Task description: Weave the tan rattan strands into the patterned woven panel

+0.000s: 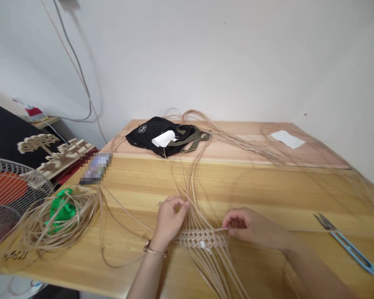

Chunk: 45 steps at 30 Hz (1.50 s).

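Observation:
A small woven mat (202, 238) of tan cane-like strips lies on the table, its loose strands (195, 182) fanning out toward the back and the front. My left hand (171, 218) is at the upper left edge of the weave, thumb and forefinger pinched on one of the upright strands. At the right edge, my right hand (246, 224) pinches a single strip that comes out of the weave sideways. A small white piece sits on the woven part. To the right of my right hand lie blue-handled thread snips (349, 247), blades apart.
A coil of strips with a green tie (62, 209) rests at the left beside a fan (12, 195). Toward the back are a black bag (156, 128) with a white roll (163, 138), more long strips, and white paper (287, 139). A wall stands behind the wooden table (137, 178).

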### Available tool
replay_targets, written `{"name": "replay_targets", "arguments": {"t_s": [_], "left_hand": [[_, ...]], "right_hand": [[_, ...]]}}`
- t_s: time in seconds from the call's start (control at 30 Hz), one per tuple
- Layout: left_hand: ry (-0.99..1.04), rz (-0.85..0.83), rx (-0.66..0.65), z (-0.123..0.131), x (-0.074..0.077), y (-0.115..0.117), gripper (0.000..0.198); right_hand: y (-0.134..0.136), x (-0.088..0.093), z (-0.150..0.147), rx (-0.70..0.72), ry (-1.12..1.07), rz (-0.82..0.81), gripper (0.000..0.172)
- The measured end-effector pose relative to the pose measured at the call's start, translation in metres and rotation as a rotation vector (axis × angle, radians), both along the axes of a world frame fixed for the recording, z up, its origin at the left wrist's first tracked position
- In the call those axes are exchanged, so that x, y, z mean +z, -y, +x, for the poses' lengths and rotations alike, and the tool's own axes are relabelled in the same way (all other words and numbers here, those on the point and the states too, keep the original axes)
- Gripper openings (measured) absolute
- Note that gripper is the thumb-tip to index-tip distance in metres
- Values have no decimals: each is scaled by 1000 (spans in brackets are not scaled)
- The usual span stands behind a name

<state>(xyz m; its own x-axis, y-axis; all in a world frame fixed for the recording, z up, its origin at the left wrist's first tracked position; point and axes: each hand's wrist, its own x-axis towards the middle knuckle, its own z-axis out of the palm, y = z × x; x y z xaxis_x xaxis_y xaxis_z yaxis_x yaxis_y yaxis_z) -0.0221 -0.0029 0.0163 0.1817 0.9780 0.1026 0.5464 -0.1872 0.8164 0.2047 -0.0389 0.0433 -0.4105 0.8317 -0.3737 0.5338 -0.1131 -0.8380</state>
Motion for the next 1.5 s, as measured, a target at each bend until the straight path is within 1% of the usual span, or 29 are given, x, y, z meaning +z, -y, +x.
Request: {"name": "replay_targets", "arguments": {"t_s": [0.03, 0.07, 0.1, 0.17, 0.23, 0.3, 0.4, 0.43, 0.47, 0.5, 0.57, 0.6, 0.63, 0.67, 0.7, 0.73, 0.83, 0.9, 1.0, 1.1, 1.2, 1.27, 1.33, 1.4, 1.5], "left_hand": [[-17, 15, -19, 3, 6, 2, 25], [-32, 32, -78, 8, 12, 5, 25], [-48, 45, -166, 14, 18, 8, 24], [-92, 46, -382, 26, 27, 13, 22], [-120, 21, -539, 36, 32, 15, 20], [-116, -30, -598, 40, 31, 15, 19], [-56, -132, -609, 38, 24, 11, 18], [-31, -161, -605, 37, 22, 10, 17], [-7, -184, -595, 36, 19, 9, 17], [15, -203, -580, 35, 16, 8, 16], [53, -237, -555, 35, 12, 7, 16], [73, -255, -550, 35, 11, 7, 16], [95, -273, -547, 35, 10, 7, 16], [123, -290, -545, 36, 9, 7, 16], [158, -311, -546, 36, 9, 6, 16], [204, -340, -550, 36, 10, 6, 16], [363, -480, -578, 35, 13, 3, 18], [434, -570, -601, 34, 15, 2, 20], [474, -616, -613, 32, 15, -1, 23], [486, -617, -612, 29, 11, -2, 25], [499, -613, -595, 26, 8, -3, 24], [504, -615, -575, 25, 7, -4, 24], [502, -621, -563, 24, 7, -4, 23], [500, -627, -558, 24, 7, -5, 24], [508, -637, -557, 23, 6, -6, 24]], "right_hand": [[0, 3, 0, -7, 3, 11, 15], [1, 5, -2, -16, 6, 26, 15], [1, 7, -4, -24, 4, 42, 14], [2, 12, -9, -38, -9, 70, 14], [2, 15, -11, -59, -25, 90, 13], [1, 18, -8, -76, -27, 94, 13], [-3, 20, 7, -80, 53, 118, 15], [-5, 20, 13, -95, 126, 175, 16], [-5, 21, 17, -129, 228, 281, 17], [-5, 21, 19, -176, 346, 430, 18], [1, 21, 16, -270, 560, 790, 19], [7, 20, 10, -284, 626, 961, 18], [13, 17, 3, -265, 658, 1094, 18], [20, 13, -5, -217, 662, 1189, 18], [25, 7, -13, -143, 647, 1257, 21], [30, 0, -20, -100, 636, 1287, 22], [32, -22, -28, -76, 624, 1400, 22], [26, -31, -27, -73, 577, 1451, 18], [15, -34, -24, -97, 501, 1421, 14], [7, -31, -18, -123, 542, 1388, 18], [2, -28, 3, -30, 678, 1426, 24], [-1, -27, 25, 56, 779, 1385, 29], [-2, -25, 51, 98, 842, 1263, 34], [-1, -19, 75, 88, 847, 1084, 38], [4, -5, 98, -31, 749, 738, 39]]}}
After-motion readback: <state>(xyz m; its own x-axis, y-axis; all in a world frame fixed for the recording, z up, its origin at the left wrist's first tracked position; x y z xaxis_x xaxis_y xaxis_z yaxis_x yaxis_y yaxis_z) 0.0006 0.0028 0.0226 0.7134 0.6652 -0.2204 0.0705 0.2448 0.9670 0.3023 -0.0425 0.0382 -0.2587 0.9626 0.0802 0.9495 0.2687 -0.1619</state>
